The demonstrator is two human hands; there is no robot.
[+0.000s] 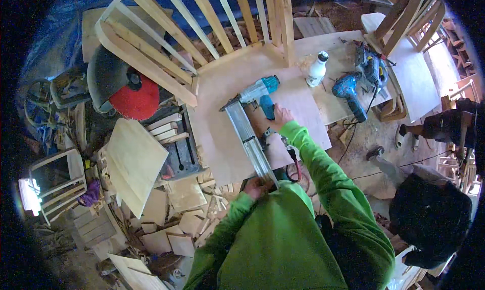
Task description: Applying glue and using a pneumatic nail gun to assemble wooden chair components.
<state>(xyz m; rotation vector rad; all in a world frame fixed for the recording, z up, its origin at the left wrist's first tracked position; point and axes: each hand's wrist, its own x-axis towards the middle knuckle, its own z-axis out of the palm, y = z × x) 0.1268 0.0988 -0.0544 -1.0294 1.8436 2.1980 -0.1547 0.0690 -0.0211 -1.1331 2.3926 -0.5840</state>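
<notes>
A teal and grey nail gun (256, 94) lies over a plywood panel (217, 148), its long metal magazine (247, 138) slanting back toward my body. My right hand (282, 119) is closed at the end of its teal handle, fingers partly hidden. At the near end of the magazine, my left hand (256, 188) is closed on the metal, close to my green sweater. A red air hose (294, 170) runs beside the tool. The panel adjoins a slatted wooden frame (217, 60) at its far side.
Right of the panel are a white bottle (317, 69), a blue cordless drill (349, 94) and another blue power tool (373, 67) with a cable. A saw with a red disc (135, 99) stands left. Wood offcuts (189, 222) cover the floor. A person in black (429, 214) is at right.
</notes>
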